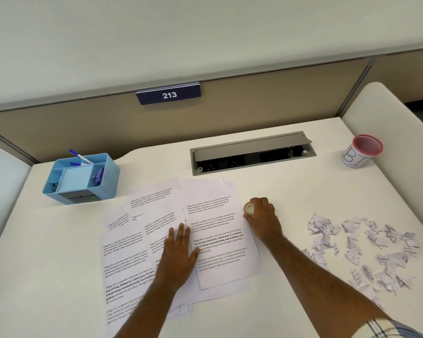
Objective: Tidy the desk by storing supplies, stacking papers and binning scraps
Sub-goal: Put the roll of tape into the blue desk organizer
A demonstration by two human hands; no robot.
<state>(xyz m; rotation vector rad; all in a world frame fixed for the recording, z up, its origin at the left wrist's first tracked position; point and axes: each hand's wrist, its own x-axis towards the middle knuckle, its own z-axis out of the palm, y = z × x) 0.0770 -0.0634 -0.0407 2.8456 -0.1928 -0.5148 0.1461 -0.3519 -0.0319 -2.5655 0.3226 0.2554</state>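
Right hand (261, 214) grasps tape roll (249, 208) just right of papers (215, 242): light, rigid, pinch rim; left hand (180, 252) flat on papers.

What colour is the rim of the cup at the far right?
The cup has a red rim, seen from the head view.

Desk (291, 191): papers (215, 228), scraps (366, 245), organizer (83, 178).

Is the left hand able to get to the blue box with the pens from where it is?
Probably yes. The left hand lies flat on the printed paper sheets, and only bare white desk and paper separate it from the blue plastic organiser box.
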